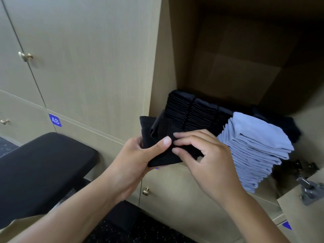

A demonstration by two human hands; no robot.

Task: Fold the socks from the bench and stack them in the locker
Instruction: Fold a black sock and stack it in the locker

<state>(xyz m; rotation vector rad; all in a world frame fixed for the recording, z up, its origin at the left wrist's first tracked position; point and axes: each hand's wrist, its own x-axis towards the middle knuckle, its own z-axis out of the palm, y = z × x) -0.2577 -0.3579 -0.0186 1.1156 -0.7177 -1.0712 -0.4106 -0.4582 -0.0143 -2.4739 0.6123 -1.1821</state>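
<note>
Black sock (158,146), folded, held in front of the open locker (164,67), at its lower front edge. Left hand (138,155) gripping it from below, thumb pressed on top. Right hand (205,155) pinching the sock's top fold with fingertips (176,135). Inside locker: black sock stacks (191,111) at back left, light blue sock stack (254,149) front right, tilted. Left of locker: closed doors, blue tag 48 (55,120). Below left: black padded bench (40,169). Door hinge (308,192) lower right.

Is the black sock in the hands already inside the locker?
Out: both hands, left hand and right hand, hold the black sock before the locker opening.
</note>
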